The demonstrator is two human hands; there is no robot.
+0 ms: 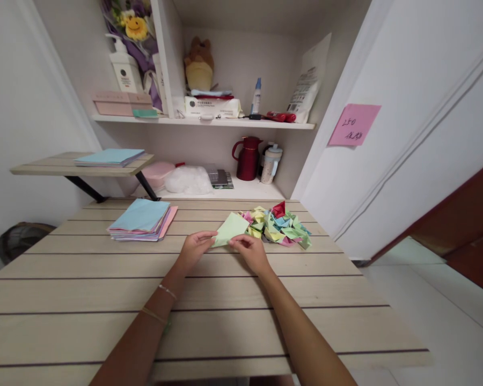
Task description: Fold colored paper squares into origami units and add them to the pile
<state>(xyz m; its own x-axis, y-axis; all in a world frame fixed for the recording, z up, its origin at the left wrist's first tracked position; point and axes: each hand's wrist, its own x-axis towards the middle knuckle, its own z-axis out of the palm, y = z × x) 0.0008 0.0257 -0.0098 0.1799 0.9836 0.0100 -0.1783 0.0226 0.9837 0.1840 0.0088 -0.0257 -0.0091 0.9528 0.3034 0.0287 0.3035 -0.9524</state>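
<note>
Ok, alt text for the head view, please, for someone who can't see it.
A person's left hand and right hand hold light green paper between them over a planked table. A stack of coloured sheets lies to their left, a heap of folded paper pieces to their right, shelves behind.

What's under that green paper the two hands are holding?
The wooden tabletop shows past the near edge of the green paper, between the left hand and right hand. The paper covers the spot beneath, so I can't tell what's there.
</note>
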